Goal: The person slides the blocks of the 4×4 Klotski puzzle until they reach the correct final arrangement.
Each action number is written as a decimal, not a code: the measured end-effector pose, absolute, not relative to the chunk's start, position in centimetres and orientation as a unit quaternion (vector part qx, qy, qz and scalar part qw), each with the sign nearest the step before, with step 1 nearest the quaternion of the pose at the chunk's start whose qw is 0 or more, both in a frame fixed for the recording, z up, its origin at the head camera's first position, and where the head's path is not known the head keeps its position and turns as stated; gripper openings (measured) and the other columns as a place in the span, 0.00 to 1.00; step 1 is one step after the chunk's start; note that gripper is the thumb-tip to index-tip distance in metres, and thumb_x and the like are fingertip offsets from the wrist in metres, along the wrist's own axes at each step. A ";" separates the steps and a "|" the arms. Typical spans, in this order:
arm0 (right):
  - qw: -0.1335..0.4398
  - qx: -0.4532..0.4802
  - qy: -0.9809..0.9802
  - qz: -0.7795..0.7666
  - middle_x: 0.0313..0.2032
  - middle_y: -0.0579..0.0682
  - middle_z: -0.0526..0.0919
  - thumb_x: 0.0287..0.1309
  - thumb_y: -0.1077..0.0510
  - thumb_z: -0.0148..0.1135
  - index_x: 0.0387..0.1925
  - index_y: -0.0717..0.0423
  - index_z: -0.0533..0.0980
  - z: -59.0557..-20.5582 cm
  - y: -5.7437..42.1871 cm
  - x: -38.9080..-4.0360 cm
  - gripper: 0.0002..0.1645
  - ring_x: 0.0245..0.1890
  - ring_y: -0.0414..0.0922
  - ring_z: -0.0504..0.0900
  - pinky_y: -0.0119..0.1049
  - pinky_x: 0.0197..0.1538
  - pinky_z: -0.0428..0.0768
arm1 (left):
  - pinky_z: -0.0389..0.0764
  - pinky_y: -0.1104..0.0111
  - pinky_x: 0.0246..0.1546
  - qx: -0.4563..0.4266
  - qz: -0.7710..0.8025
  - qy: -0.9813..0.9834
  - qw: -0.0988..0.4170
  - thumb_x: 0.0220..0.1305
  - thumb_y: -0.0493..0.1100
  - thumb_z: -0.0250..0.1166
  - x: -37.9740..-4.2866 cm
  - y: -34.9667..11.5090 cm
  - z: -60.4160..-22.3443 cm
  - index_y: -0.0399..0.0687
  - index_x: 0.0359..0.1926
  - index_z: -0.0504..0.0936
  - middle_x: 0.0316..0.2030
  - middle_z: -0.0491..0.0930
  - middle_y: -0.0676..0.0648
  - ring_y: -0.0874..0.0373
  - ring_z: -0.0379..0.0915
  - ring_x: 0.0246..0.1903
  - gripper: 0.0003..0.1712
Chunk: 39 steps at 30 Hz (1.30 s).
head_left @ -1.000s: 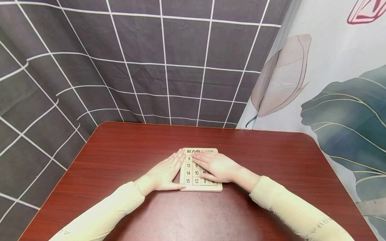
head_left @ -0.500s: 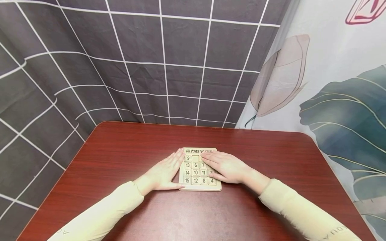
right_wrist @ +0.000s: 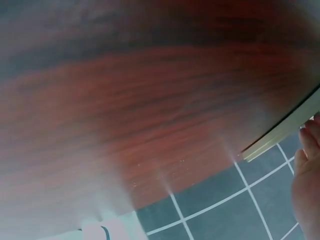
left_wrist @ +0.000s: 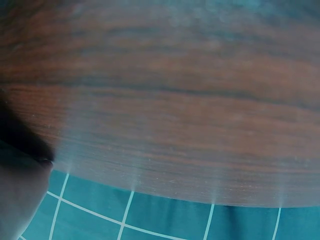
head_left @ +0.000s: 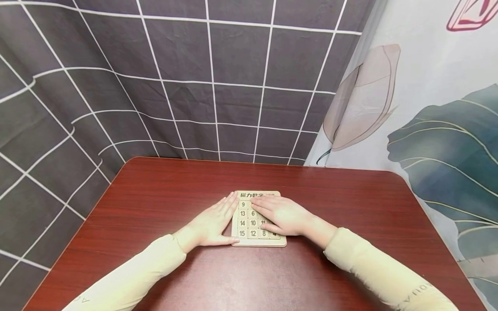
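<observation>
A pale number sliding puzzle [head_left: 258,242] lies flat on the table in the head view, its dark-numbered tiles set in rows under a printed title. Along its left edge rests my left hand [head_left: 212,222], fingers straight and thumb stretched over the lower left corner. My right hand [head_left: 285,216] lies over the upper right tiles with fairly straight fingers, the fingertips on the top row beside the 9. Several tiles on that side are hidden beneath it. The right wrist view catches the puzzle's edge [right_wrist: 282,130] and part of that hand [right_wrist: 307,185].
The red-brown wooden table [head_left: 175,181] has rounded far corners. A dark curtain with white grid lines [head_left: 186,103] hangs behind it and along the left. At the right hangs a pale curtain with leaf prints [head_left: 428,65].
My right hand first slid rightward, uncovering a vacant slot in the top row beside the 9, then came back left over it. My left hand has stayed put.
</observation>
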State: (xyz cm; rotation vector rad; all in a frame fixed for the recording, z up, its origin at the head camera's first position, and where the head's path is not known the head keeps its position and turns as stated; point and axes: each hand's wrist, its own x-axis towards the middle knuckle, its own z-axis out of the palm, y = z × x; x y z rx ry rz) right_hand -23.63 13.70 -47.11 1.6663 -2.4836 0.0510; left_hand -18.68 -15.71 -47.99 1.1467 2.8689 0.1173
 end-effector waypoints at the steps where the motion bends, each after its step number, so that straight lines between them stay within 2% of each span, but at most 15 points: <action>1: 0.076 0.555 -0.828 0.019 0.76 0.54 0.74 0.75 0.40 0.58 0.76 0.59 0.71 -47.0 13.8 -23.6 0.39 0.77 0.51 0.73 0.47 0.79 0.71 | 0.57 0.52 0.85 0.370 0.035 0.928 0.025 0.68 0.71 0.62 -18.7 -15.7 -48.0 0.25 0.82 0.50 0.84 0.44 0.28 0.37 0.44 0.84 0.64; 13: 0.096 0.532 -0.840 0.037 0.75 0.54 0.75 0.72 0.43 0.64 0.74 0.60 0.73 -47.0 17.8 -23.4 0.38 0.76 0.54 0.74 0.51 0.78 0.73 | 0.56 0.53 0.85 0.373 0.027 0.927 0.013 0.67 0.73 0.62 -18.7 -15.7 -48.2 0.26 0.82 0.49 0.84 0.44 0.29 0.38 0.43 0.85 0.66; 18: 0.095 0.532 -0.841 0.029 0.74 0.55 0.76 0.73 0.43 0.63 0.73 0.60 0.74 -47.4 18.9 -23.5 0.37 0.76 0.52 0.74 0.51 0.78 0.73 | 0.55 0.53 0.85 0.373 0.026 0.928 0.013 0.68 0.73 0.61 -18.7 -15.7 -48.3 0.26 0.82 0.49 0.84 0.44 0.29 0.38 0.43 0.85 0.66; 25: 0.103 0.542 -0.834 0.025 0.74 0.55 0.76 0.72 0.42 0.63 0.73 0.60 0.74 -47.6 18.4 -23.6 0.37 0.75 0.52 0.75 0.50 0.78 0.74 | 0.56 0.53 0.85 0.376 0.024 0.926 0.007 0.68 0.73 0.62 -18.6 -15.6 -48.2 0.26 0.81 0.51 0.83 0.46 0.28 0.38 0.45 0.84 0.65; 39: 0.080 0.541 -0.837 0.019 0.77 0.53 0.73 0.75 0.41 0.59 0.76 0.59 0.70 -47.4 16.7 -23.7 0.38 0.77 0.50 0.72 0.47 0.80 0.71 | 0.56 0.52 0.85 0.372 0.032 0.927 0.016 0.68 0.72 0.62 -18.7 -15.7 -48.2 0.26 0.82 0.50 0.83 0.45 0.28 0.37 0.44 0.84 0.65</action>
